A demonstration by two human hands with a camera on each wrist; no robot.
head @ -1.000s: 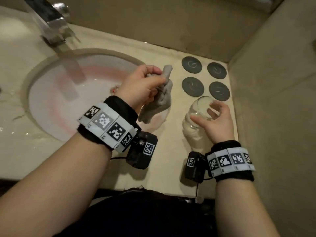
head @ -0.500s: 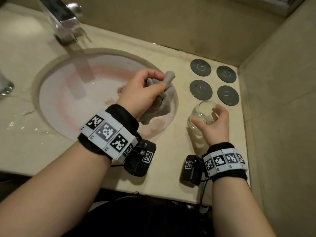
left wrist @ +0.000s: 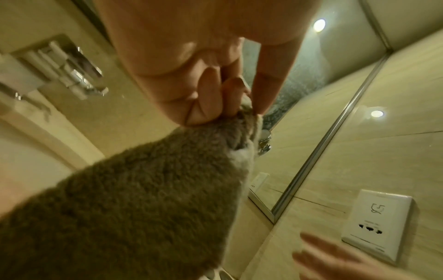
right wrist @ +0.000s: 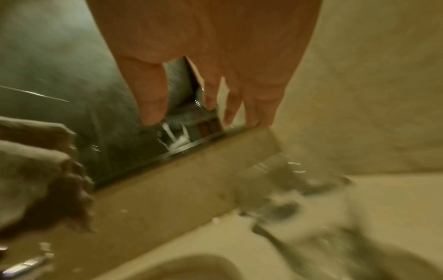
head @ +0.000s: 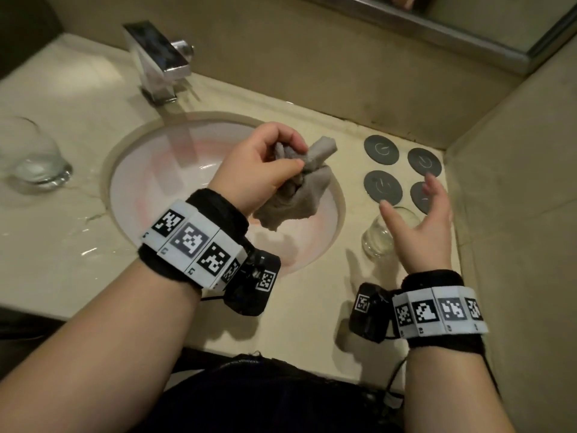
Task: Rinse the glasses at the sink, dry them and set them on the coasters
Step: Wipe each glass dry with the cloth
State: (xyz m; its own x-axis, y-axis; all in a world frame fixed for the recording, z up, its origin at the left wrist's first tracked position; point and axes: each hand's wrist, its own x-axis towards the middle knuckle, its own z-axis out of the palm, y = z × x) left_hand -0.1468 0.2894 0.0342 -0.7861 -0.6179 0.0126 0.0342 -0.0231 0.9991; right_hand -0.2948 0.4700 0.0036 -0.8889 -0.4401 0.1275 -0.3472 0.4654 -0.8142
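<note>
Glass let go beside the sink, short of the coasters

The glass [head: 379, 235], held by the right hand [head: 421, 226] half a second ago, has been released: the fingers are now spread just above it as it stands on the desk [head: 62, 270] right of the sink [head: 150, 195]. The cloth [head: 299, 189] is bunched in the clenched left hand [head: 259, 170]. The coasters [head: 382, 185] are bare, so placing is judged pending; a second glass [head: 31, 157] waits left of the sink.
</note>
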